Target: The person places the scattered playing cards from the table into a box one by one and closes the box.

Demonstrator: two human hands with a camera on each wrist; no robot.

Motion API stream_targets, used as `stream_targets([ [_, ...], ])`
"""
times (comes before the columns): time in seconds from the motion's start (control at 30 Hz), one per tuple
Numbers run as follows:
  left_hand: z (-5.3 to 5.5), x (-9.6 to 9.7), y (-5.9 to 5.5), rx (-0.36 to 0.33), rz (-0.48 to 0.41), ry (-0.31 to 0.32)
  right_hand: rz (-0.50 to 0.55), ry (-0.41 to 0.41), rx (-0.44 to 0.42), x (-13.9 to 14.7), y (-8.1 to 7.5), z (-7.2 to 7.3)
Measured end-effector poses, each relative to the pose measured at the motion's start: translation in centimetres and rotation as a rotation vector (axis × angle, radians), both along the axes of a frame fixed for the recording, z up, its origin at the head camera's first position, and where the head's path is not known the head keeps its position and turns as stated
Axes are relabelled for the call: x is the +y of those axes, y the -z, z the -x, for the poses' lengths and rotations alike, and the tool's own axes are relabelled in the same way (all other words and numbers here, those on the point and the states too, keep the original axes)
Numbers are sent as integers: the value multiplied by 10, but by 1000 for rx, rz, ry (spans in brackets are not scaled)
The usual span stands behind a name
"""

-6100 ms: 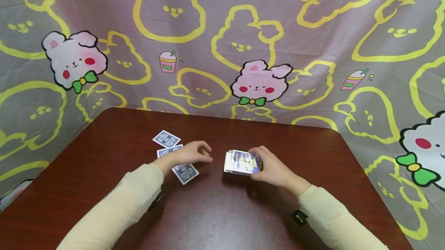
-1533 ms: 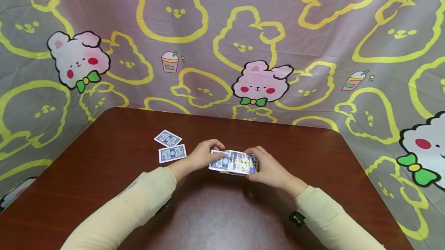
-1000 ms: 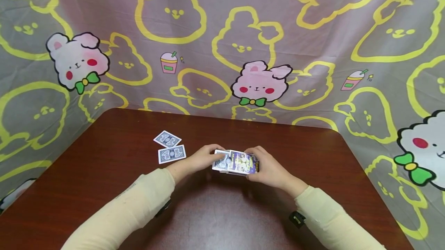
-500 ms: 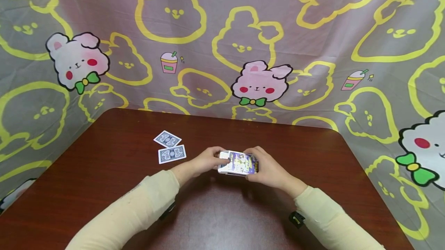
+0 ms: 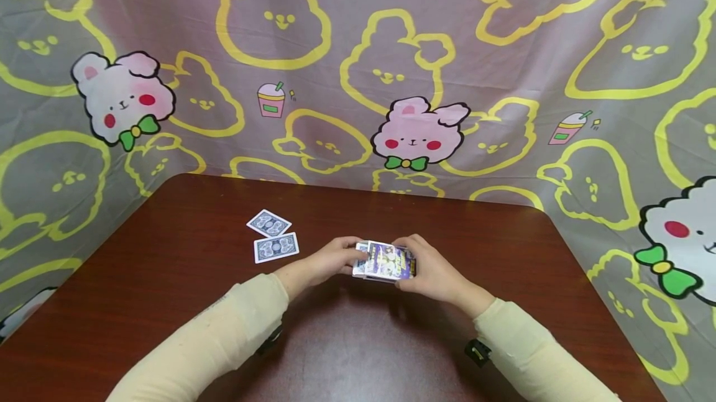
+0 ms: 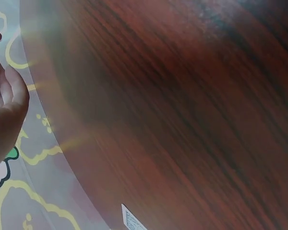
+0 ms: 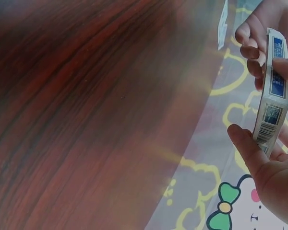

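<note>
In the head view my right hand (image 5: 435, 270) grips the closed end of a purple and white playing-card box (image 5: 391, 260), held just above the table. My left hand (image 5: 329, 258) pinches a blue-backed playing card (image 5: 362, 246) at the box's open left end, thumb on top. Most of that card is hidden inside the box. Seen edge-on in the right wrist view, the card box (image 7: 277, 86) shows a barcode, with fingers of both hands on it. Only part of the left hand (image 6: 9, 110) shows in the left wrist view.
Two more face-down cards lie on the brown table (image 5: 358, 340) to the left, a farther card (image 5: 269, 223) angled and a nearer card (image 5: 276, 247) almost touching it. A patterned curtain (image 5: 313, 97) hangs along the table's back edge.
A third card has gone from the table to the box's open end, held by the left hand. It has slid rightward, mostly into the box. The right hand keeps its grip.
</note>
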State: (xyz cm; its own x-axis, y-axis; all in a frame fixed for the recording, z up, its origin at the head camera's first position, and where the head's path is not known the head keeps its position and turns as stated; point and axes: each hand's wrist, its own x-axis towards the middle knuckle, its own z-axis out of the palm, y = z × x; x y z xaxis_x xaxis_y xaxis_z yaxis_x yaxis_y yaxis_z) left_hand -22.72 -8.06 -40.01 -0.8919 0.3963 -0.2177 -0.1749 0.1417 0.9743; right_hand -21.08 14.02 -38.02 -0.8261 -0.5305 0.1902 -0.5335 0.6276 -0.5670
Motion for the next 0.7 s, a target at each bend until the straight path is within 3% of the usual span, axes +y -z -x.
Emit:
stream_targets([
  [0.33, 2, 5, 5, 14, -20, -38, 2, -1, -2, -1, -1, 1],
  [0.47, 2, 4, 6, -17, -57, -38, 2, -3, 12, -1, -1, 2],
  [0.6, 3, -3, 3, -38, -77, -46, 14, 2, 15, 0, -2, 2],
  [0.7, 7, -18, 1, 13, -25, -70, 12, 2, 11, 1, -2, 2],
])
